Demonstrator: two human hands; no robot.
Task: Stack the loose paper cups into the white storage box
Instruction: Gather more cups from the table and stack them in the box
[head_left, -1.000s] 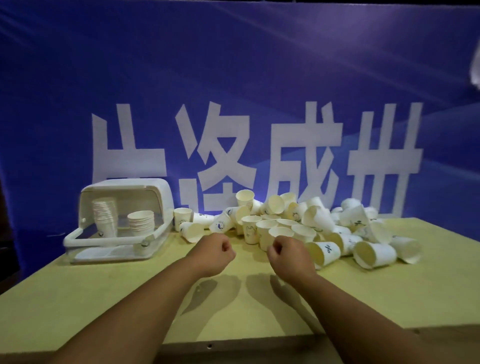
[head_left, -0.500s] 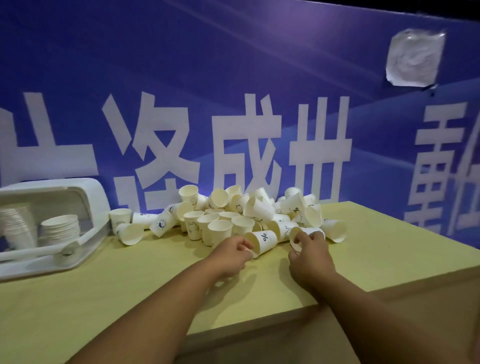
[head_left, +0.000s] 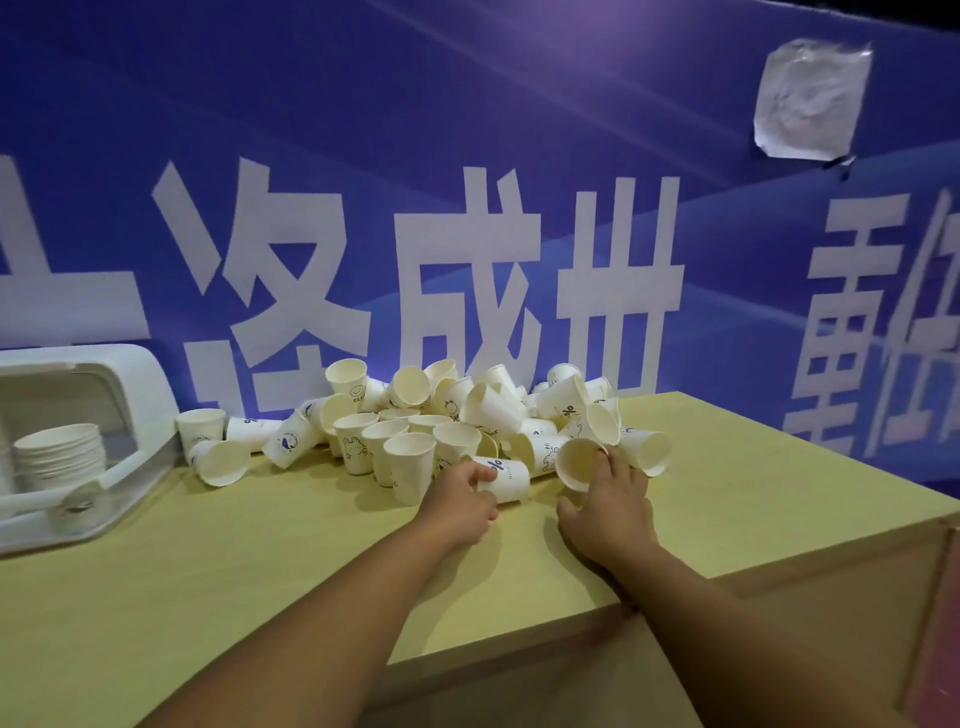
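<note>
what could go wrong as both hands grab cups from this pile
1. The left hand grips a lying cup at the foot of the pile; pulling it may shift the cups resting behind it.
2. The right hand holds a tilted cup near its rim, which could crush.
3. Any cup knocked loose could roll off the table.

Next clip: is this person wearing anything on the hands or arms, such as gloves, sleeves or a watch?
Nothing worn shows. The left hand and right hand have no gloves, rings or watch. The left forearm and right forearm are bare to the frame's edge, no sleeve in view.
</note>
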